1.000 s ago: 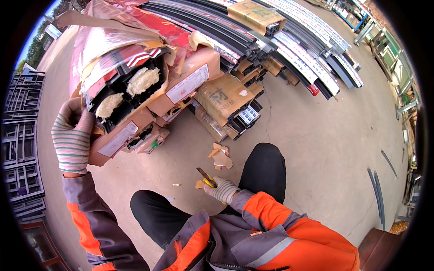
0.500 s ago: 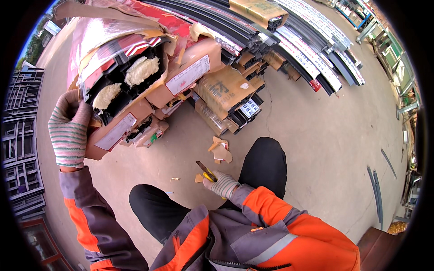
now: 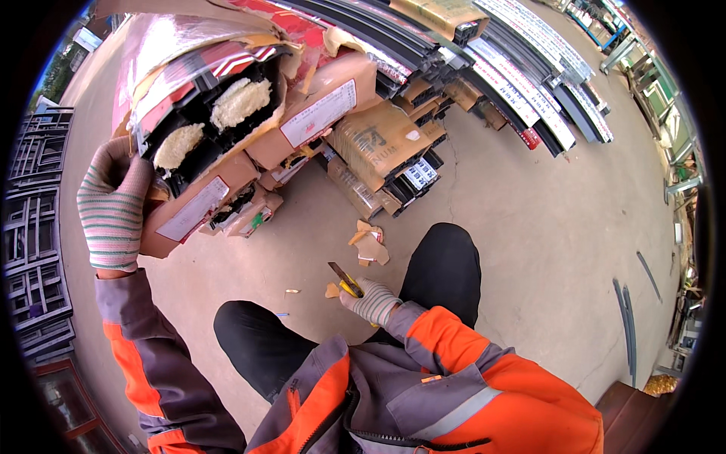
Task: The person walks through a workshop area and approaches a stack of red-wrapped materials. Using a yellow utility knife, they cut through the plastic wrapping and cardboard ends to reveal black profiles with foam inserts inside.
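Observation:
My left hand (image 3: 113,200), in a striped knit glove, is closed at the left corner of a wrapped bundle of black profiles (image 3: 219,135). Its thumb and fingers pinch the edge of the torn wrapping (image 3: 133,136); the fingertips are partly hidden. Pale foam-like filling (image 3: 242,104) sits inside the open profile ends. Down between my knees, my right hand (image 3: 370,301), gloved alike, is closed around a yellow utility knife (image 3: 349,286). Its blade is out and points up and to the left, well apart from the bundle.
Cardboard-wrapped bundles (image 3: 382,144) and long dark profiles (image 3: 529,91) are stacked ahead and to the right. Torn cardboard scraps (image 3: 369,242) lie on the concrete floor. Dark metal frames (image 3: 34,242) stand at the left, and loose grey strips (image 3: 626,325) lie at the right.
The view has shifted slightly. My left hand keeps its hold at the bundle's corner, and my right hand still holds the utility knife low between my knees.

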Action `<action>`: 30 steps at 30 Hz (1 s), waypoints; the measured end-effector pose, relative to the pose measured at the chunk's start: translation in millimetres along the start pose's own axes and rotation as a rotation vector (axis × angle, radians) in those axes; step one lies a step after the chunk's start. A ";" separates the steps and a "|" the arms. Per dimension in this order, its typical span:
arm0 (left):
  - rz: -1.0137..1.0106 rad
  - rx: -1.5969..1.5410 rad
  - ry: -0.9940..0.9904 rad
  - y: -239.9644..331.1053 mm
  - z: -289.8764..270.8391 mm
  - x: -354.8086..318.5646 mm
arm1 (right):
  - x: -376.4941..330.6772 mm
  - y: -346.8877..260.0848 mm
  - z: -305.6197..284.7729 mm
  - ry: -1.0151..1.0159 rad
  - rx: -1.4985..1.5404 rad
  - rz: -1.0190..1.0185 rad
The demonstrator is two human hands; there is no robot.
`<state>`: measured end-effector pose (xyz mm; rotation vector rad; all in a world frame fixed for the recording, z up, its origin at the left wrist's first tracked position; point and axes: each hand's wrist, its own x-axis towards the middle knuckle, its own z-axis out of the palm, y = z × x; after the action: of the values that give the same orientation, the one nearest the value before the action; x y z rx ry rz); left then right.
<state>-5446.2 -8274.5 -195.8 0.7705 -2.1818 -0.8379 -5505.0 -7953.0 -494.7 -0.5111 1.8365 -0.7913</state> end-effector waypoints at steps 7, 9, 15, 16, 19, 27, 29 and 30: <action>0.069 0.035 0.007 -10.2 -7.2 0.8 | 1.3 -0.9 1.0 0.025 -0.030 -0.001; 0.065 0.020 0.005 -7.1 -2.1 0.7 | 0.6 3.8 0.9 0.033 -0.005 -0.015; 0.036 0.011 -0.006 -8.5 -4.2 0.5 | -3.3 -1.7 -0.4 0.052 -0.007 -0.048; 0.042 -0.001 -0.003 -6.3 -3.3 0.2 | -2.8 -0.5 0.1 0.054 -0.009 -0.047; 0.037 0.001 -0.009 -3.0 -3.6 0.0 | -2.0 2.1 0.6 0.054 -0.012 -0.049; 0.011 -0.037 0.001 -9.6 -2.0 -0.5 | 0.2 2.6 0.9 0.012 0.007 -0.045; 0.023 -0.046 0.001 -9.3 -2.2 -0.2 | 2.3 4.6 2.9 0.024 0.008 -0.062; 0.021 -0.031 0.002 -7.5 -3.5 0.3 | 3.1 6.1 4.2 0.033 0.008 -0.079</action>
<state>-5441.6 -8280.5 -199.2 0.7316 -2.1671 -0.8576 -5502.2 -7952.1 -502.2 -0.5707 1.8520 -0.8645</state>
